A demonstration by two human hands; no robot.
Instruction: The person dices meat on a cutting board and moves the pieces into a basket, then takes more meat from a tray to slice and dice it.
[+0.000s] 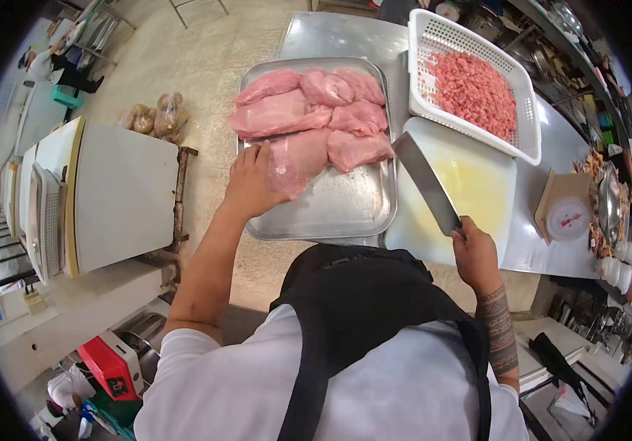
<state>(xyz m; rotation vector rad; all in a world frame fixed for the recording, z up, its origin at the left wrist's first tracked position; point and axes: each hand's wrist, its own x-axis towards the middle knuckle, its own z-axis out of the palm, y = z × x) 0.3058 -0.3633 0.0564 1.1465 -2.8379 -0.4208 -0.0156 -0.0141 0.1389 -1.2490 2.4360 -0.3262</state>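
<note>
My left hand (255, 180) grips the near left piece of raw meat (297, 158), fingers curled round its left end. That piece lies with several other pink pieces in a shallow metal tray (323, 213), whose near part shows bare metal. In my right hand (475, 253) is a large knife (427, 184), held by its handle. Its broad blade slants up and left, the tip close to the tray's right edge. Below the blade lies a white cutting board (470, 180) with a yellowish stain.
A white perforated basket (422, 37) of chopped red meat (474, 92) stands beyond the board on the metal table (338, 37). A dial scale (567, 217) sits at the right. Left of me stands a white cabinet (128, 195), with bagged round items (156, 117) on the floor behind.
</note>
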